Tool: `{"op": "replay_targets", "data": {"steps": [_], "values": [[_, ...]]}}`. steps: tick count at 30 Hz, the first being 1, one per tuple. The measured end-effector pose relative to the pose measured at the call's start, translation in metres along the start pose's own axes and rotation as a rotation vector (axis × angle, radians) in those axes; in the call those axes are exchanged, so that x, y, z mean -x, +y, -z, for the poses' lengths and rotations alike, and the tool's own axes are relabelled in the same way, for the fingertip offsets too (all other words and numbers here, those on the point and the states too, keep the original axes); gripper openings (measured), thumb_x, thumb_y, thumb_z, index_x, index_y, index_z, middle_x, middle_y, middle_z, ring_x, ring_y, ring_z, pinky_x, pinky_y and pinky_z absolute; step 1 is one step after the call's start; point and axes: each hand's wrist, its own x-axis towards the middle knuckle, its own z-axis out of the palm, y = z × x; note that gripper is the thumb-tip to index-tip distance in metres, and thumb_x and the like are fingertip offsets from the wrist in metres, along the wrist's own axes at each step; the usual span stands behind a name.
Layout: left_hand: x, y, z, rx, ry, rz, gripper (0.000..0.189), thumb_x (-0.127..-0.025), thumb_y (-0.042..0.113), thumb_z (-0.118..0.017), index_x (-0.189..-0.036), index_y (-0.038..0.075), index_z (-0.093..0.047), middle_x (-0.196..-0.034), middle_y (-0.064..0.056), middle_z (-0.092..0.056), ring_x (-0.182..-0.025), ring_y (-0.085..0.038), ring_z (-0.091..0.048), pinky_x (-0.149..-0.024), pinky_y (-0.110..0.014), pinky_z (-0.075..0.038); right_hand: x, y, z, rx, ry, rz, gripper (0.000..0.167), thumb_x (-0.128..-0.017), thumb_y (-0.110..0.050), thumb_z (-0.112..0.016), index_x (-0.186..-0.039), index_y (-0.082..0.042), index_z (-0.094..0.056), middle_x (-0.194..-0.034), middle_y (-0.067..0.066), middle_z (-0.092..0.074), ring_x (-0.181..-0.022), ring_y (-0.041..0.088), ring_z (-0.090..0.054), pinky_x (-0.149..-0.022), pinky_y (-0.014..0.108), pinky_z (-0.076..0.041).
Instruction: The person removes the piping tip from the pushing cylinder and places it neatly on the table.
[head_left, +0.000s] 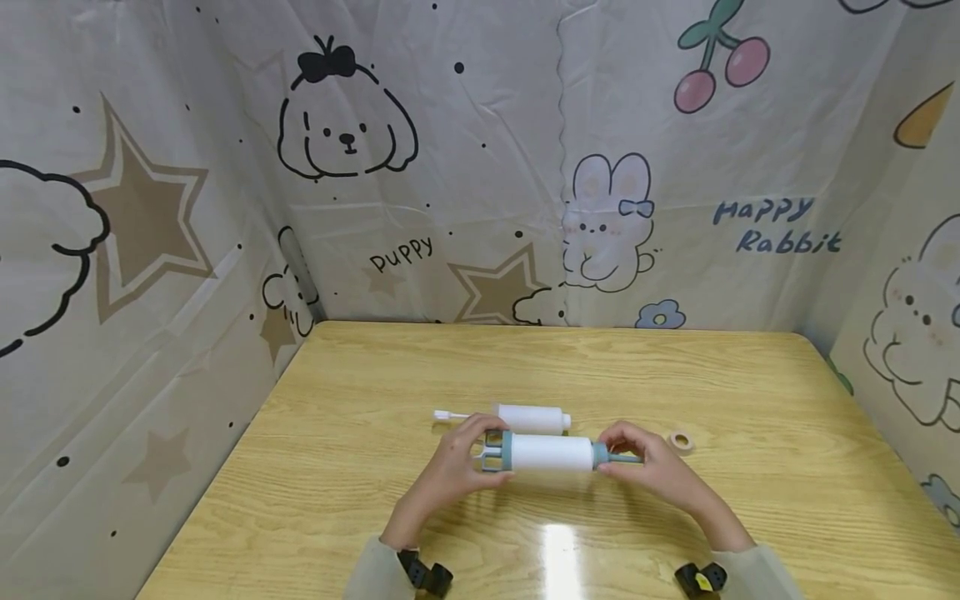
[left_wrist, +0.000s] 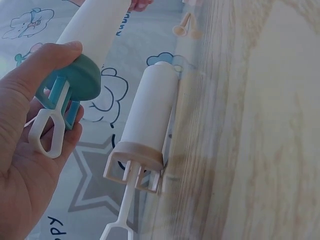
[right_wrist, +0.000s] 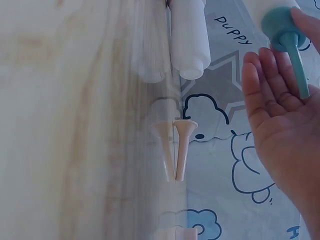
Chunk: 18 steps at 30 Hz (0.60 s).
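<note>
Above the table, a white piping syringe [head_left: 551, 452] with teal end caps lies level between both hands. My left hand [head_left: 456, 458] grips its teal handle end, thumb on the teal collar [left_wrist: 82, 80] beside the white plunger loop [left_wrist: 47, 135]. At the other end, my right hand [head_left: 645, 458] pinches the teal cap [right_wrist: 280, 25] with the long teal nozzle [right_wrist: 298, 70]; its lower fingers are loosely bent beneath. Behind it a second white syringe [head_left: 531, 418], with a beige collar [left_wrist: 135, 152] and its white plunger pulled out, lies on the table.
A beige ring [head_left: 681, 442] lies on the wooden table [head_left: 375, 375] just beyond the right hand. A loose beige nozzle [right_wrist: 182, 145] stands near the second syringe's tip. Patterned cloth [head_left: 487, 167] hangs behind and at both sides.
</note>
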Motion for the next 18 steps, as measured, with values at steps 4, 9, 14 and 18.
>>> {"op": "replay_targets", "data": {"steps": [4,9,14,18], "values": [[-0.0002,0.0001,0.0002,0.01,-0.003,0.001,0.055,-0.073,0.013,-0.086,-0.122,0.009,-0.059,-0.124,-0.004,-0.062,-0.109,-0.024,-0.062,-0.09,-0.035,-0.057,-0.0004,0.0007,-0.0009,0.037,0.024,0.111,0.026,-0.087,-0.004,-0.072,-0.11,-0.01,-0.06,-0.105,0.0,-0.062,-0.095,0.0,-0.059,-0.084,0.021,-0.053],[-0.0003,-0.0003,0.0003,0.006,-0.004,-0.001,0.054,-0.073,0.014,-0.086,-0.121,0.008,-0.06,-0.123,-0.005,-0.062,-0.108,-0.024,-0.063,-0.089,-0.035,-0.057,-0.001,0.0008,-0.0014,0.06,0.033,0.158,0.031,-0.085,-0.002,-0.073,-0.112,-0.011,-0.058,-0.107,0.001,-0.061,-0.095,0.001,-0.058,-0.082,0.022,-0.053],[-0.0003,-0.0002,0.0011,0.01,-0.006,0.0,0.055,-0.074,0.014,-0.085,-0.122,0.007,-0.06,-0.123,-0.005,-0.062,-0.108,-0.026,-0.063,-0.088,-0.034,-0.057,-0.0017,0.0021,-0.0011,0.052,0.032,0.171,0.034,-0.085,-0.001,-0.073,-0.114,-0.004,-0.057,-0.109,0.008,-0.06,-0.098,0.001,-0.057,-0.083,0.022,-0.053],[-0.0002,0.0001,0.0014,0.017,-0.008,0.008,0.055,-0.074,0.014,-0.085,-0.122,0.007,-0.06,-0.124,-0.005,-0.062,-0.107,-0.025,-0.063,-0.087,-0.032,-0.057,-0.0013,0.0022,0.0002,0.035,0.032,0.092,0.03,-0.092,-0.003,-0.065,-0.118,0.004,-0.054,-0.113,0.017,-0.06,-0.101,-0.003,-0.056,-0.083,0.022,-0.053]]}}
